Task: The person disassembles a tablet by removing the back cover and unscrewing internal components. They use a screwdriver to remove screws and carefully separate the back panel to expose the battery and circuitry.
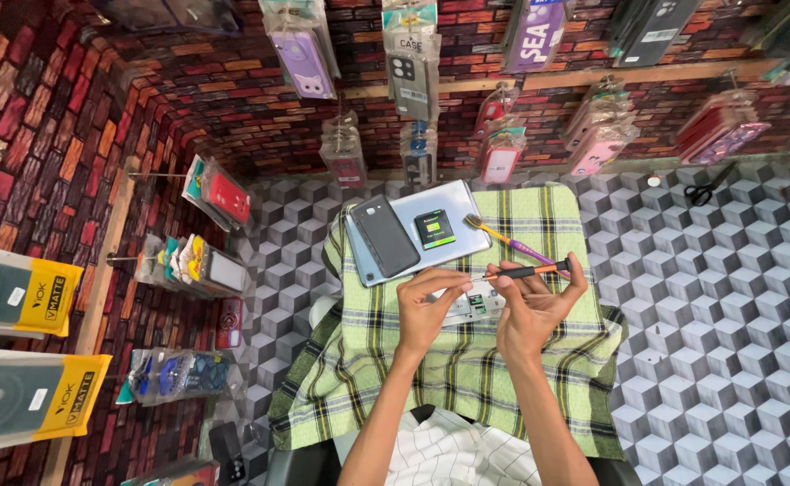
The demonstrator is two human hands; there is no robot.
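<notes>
The left hand [424, 310] pinches the opened phone [472, 306] on the green checked cloth [467, 369], while the right hand [532, 306] grips an orange-handled screwdriver [530, 270]; better to keep its tip steady and press lightly.

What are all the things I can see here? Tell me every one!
Checked cloth: one, green and white, spread over the small table.
Flat tray: one, silvery grey, at the cloth's far edge.
Back cover: one, dark grey, on the tray.
Battery: one, black and green, on the tray.
Toothbrush: one, yellow and purple, beside the tray.
Opened phone: one, pale, under both hands.
Screwdriver: one, orange and black, in the right hand.
Scissors: one pair, black, on the cube-patterned surface.
Packaged phone cases: many, mixed colours, hanging on brick-patterned walls.
Left hand: steadies the phone.
Right hand: grips the screwdriver.
</notes>
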